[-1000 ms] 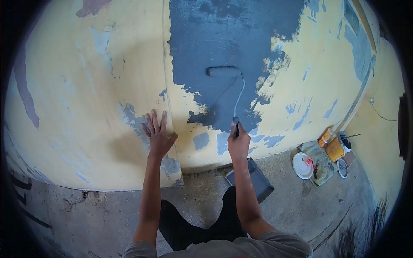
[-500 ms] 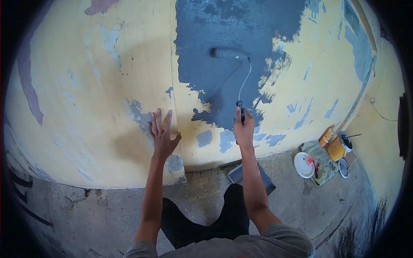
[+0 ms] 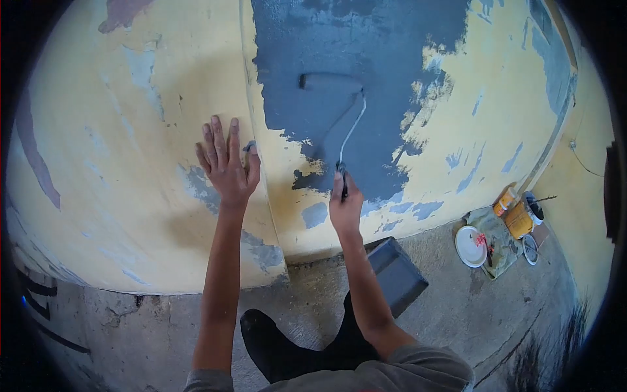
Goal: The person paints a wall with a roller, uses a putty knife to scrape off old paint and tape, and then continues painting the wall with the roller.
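My right hand (image 3: 346, 202) is closed around the black handle of a paint roller (image 3: 332, 82). The roller's grey sleeve lies against the dark grey painted patch (image 3: 385, 124) of the wall, and its thin wire frame runs down to my fist. To the left, my left hand (image 3: 228, 163) has its fingers spread against the pale yellow wall (image 3: 150, 215), beside a vertical edge and above a flaked grey spot. It holds nothing.
A grey paint tray (image 3: 397, 274) rests on the concrete floor (image 3: 444, 313) by the wall's foot. Farther right are a white lid (image 3: 471, 246), a cloth (image 3: 501, 261), a yellow container (image 3: 520, 221) and an orange-and-white can (image 3: 505, 201). My legs are below.
My left hand has moved up and slightly left along the wall. My right hand and the roller have shifted left in view. More of the tray shows, and my legs have changed position.
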`<action>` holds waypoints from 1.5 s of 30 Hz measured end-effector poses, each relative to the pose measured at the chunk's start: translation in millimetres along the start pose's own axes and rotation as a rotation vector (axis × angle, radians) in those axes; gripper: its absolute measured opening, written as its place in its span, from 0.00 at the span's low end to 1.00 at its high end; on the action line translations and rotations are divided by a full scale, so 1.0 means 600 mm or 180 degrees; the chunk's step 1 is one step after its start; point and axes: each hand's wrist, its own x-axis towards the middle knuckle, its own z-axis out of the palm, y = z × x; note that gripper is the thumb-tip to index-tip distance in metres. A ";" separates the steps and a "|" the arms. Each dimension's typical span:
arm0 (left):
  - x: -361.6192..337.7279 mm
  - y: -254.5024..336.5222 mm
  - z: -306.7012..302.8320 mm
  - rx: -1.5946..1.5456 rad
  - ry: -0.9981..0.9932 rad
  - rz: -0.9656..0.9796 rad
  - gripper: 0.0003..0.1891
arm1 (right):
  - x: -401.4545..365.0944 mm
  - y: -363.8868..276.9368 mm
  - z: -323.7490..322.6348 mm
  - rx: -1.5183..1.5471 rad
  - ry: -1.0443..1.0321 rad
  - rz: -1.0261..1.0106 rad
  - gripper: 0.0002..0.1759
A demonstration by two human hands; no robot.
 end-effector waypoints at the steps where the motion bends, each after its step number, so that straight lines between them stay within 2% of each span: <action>1: 0.000 0.000 0.000 -0.0023 0.0006 -0.0018 0.29 | -0.014 0.012 0.001 0.0038 -0.0040 0.0046 0.15; 5: 0.001 0.001 0.003 -0.0001 0.0022 -0.0064 0.29 | -0.076 0.054 0.003 0.0129 -0.0236 0.0412 0.15; 8: 0.002 0.002 0.006 -0.0065 0.0132 -0.0095 0.28 | -0.113 0.072 0.003 0.0122 -0.0149 0.0335 0.15; 12: 0.001 0.001 0.007 0.0012 0.0127 -0.0083 0.28 | -0.157 0.097 -0.003 0.0155 -0.0323 0.0794 0.14; 15: 0.000 0.000 0.008 -0.0042 0.0086 -0.0107 0.28 | -0.198 0.130 -0.008 -0.0210 -0.0380 0.0687 0.15; 22: 0.004 0.004 0.007 -0.0110 0.0200 0.0016 0.36 | -0.305 0.160 -0.038 -0.0269 -0.0277 0.0631 0.14; 24: 0.002 0.002 0.008 -0.0014 0.0190 0.0003 0.37 | -0.319 0.156 -0.044 -0.0311 -0.0205 0.0827 0.13; 25: 0.002 0.001 0.010 0.0011 0.0168 0.0008 0.37 | -0.316 0.158 -0.043 -0.0304 -0.0222 0.0845 0.13; 27: -0.001 0.000 0.010 0.0040 0.0121 0.0007 0.38 | -0.289 0.165 -0.031 -0.0299 -0.0032 0.0337 0.13; 28: 0.000 -0.001 0.010 0.0024 0.0126 0.0009 0.37 | -0.265 0.150 -0.024 -0.0297 -0.0045 0.0342 0.13; 30: 0.000 -0.001 0.009 0.0022 0.0117 -0.0001 0.36 | -0.215 0.118 -0.014 0.0452 -0.0002 0.0730 0.14; 34: -0.001 0.000 0.009 0.0051 0.0139 -0.0006 0.35 | -0.138 0.096 0.009 0.0446 -0.0205 0.0682 0.17; 35: -0.001 -0.001 0.009 0.0038 0.0149 -0.0001 0.35 | -0.124 0.089 0.015 0.0410 -0.0195 0.0482 0.17; 36: -0.001 -0.001 0.009 0.0060 0.0147 -0.0004 0.35 | -0.114 0.085 0.021 0.0377 -0.0188 0.0283 0.17; 39: 0.000 0.000 0.008 -0.0052 0.0226 -0.0034 0.33 | -0.096 0.083 0.038 0.0937 -0.0401 0.0390 0.16; 45: -0.001 -0.001 0.011 0.0038 0.0251 0.0037 0.36 | -0.081 0.100 0.071 0.1214 -0.0600 0.0500 0.16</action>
